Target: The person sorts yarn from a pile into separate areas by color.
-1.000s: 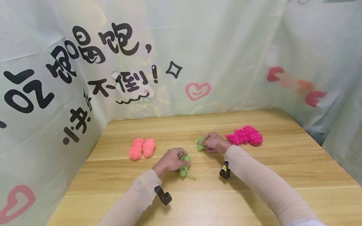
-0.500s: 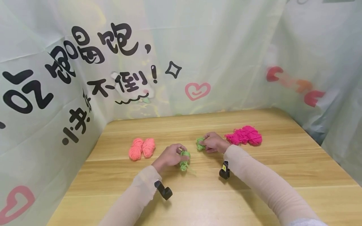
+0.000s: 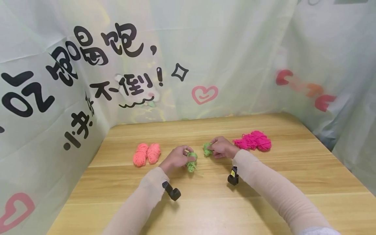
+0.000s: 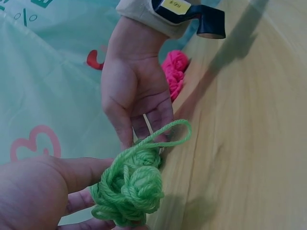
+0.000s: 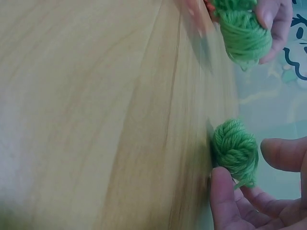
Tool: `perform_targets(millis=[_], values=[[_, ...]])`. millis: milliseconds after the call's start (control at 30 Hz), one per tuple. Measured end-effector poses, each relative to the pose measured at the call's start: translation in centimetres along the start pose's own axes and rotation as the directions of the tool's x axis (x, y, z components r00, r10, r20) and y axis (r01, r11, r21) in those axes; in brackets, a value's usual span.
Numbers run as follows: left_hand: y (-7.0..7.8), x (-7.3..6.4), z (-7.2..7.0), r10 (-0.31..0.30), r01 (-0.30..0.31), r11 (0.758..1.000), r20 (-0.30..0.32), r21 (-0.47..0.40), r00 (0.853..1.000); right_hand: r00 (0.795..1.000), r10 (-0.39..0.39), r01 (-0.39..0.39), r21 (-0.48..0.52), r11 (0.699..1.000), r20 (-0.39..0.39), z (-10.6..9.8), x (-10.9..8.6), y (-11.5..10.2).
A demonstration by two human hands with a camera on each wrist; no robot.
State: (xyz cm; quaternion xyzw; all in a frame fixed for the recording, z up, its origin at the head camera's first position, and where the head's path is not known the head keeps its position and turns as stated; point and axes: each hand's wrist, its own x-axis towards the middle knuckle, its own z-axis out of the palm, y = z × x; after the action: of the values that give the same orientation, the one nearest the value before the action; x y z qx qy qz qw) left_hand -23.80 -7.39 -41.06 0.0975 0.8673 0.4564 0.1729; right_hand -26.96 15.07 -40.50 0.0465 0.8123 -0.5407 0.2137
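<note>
In the head view my left hand [image 3: 177, 156] grips a small skein of green yarn [image 3: 191, 165] between thumb and fingers, lifted off the table in the left wrist view. A loose loop of its strand sticks up there. My right hand [image 3: 222, 148] is at a second green skein [image 3: 207, 150], just to the right and farther back. That skein [image 5: 235, 151] rests on the table in the right wrist view. The right fingers [image 5: 223, 194] lie against its near side, while the thumb stands slightly apart from it.
Two salmon-pink skeins [image 3: 147, 154] lie side by side at the left. A hot-pink heap of yarn [image 3: 255, 141] lies beyond the right wrist. Printed cloth curtains [image 3: 235, 65] rise behind the wooden table [image 3: 220, 209]. Each wrist wears a black camera mount [image 3: 171, 191].
My left hand has carried its green skein away from me, closer to the level of the other one. The right hand has barely moved.
</note>
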Motion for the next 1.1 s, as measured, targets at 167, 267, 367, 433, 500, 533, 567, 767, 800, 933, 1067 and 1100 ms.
perform_targets(millis=[167, 267, 367, 433, 500, 533, 567, 767, 800, 933, 1067, 1100], values=[[0.1, 0.9, 0.0, -0.013, 0.012, 0.999, -0.020, -0.029, 1.000, 1.000, 0.000, 0.000, -0.009, 1.000, -0.004, -0.1, 0.4, 0.1], [0.2, 1.4, 0.0, -0.022, 0.021, 0.999, -0.035, -0.032, 0.999, 1.000, -0.001, 0.001, -0.006, 1.000, 0.001, -0.1, 0.5, 0.2], [0.2, 1.8, 0.1, -0.034, 0.033, 0.999, -0.043, -0.035, 0.998, 1.000, -0.002, 0.002, -0.001, 1.000, 0.006, 0.0, 0.6, 0.3], [0.2, 2.0, 0.2, -0.043, 0.042, 0.999, -0.050, -0.035, 0.998, 1.000, 0.000, 0.000, 0.006, 1.000, 0.001, -0.1, 0.6, 0.3], [0.2, 2.4, 0.3, -0.050, 0.047, 0.998, -0.056, -0.043, 0.997, 1.000, 0.000, 0.000, 0.009, 1.000, -0.002, -0.1, 0.7, 0.4], [0.1, 2.6, 0.4, -0.052, 0.050, 0.998, -0.059, -0.047, 0.997, 1.000, 0.001, -0.001, 0.011, 1.000, -0.004, -0.1, 0.7, 0.4], [0.1, 2.8, 0.5, -0.055, 0.052, 0.997, -0.062, -0.054, 0.997, 1.000, 0.003, -0.003, 0.013, 1.000, -0.007, -0.1, 0.7, 0.4], [0.0, 3.7, 0.8, -0.066, 0.060, 0.995, -0.076, -0.085, 0.995, 1.000, 0.006, -0.005, 0.030, 1.000, -0.013, -0.2, 0.8, 0.5], [0.0, 3.7, 0.8, -0.069, 0.062, 0.994, -0.080, -0.085, 0.994, 1.000, 0.003, -0.003, 0.032, 0.999, -0.012, -0.2, 0.8, 0.5], [0.0, 4.1, 1.1, -0.080, 0.071, 0.994, -0.097, -0.085, 0.992, 1.000, -0.001, 0.001, 0.039, 0.999, -0.007, -0.1, 0.8, 0.6], [0.1, 4.4, 1.3, -0.072, 0.063, 0.995, -0.110, -0.080, 0.991, 1.000, 0.001, -0.001, 0.042, 0.999, -0.009, 0.0, 0.9, 0.7], [0.2, 4.5, 1.4, -0.068, 0.060, 0.995, -0.114, -0.076, 0.991, 1.000, 0.002, -0.002, 0.044, 0.999, -0.012, 0.0, 0.9, 0.8]])
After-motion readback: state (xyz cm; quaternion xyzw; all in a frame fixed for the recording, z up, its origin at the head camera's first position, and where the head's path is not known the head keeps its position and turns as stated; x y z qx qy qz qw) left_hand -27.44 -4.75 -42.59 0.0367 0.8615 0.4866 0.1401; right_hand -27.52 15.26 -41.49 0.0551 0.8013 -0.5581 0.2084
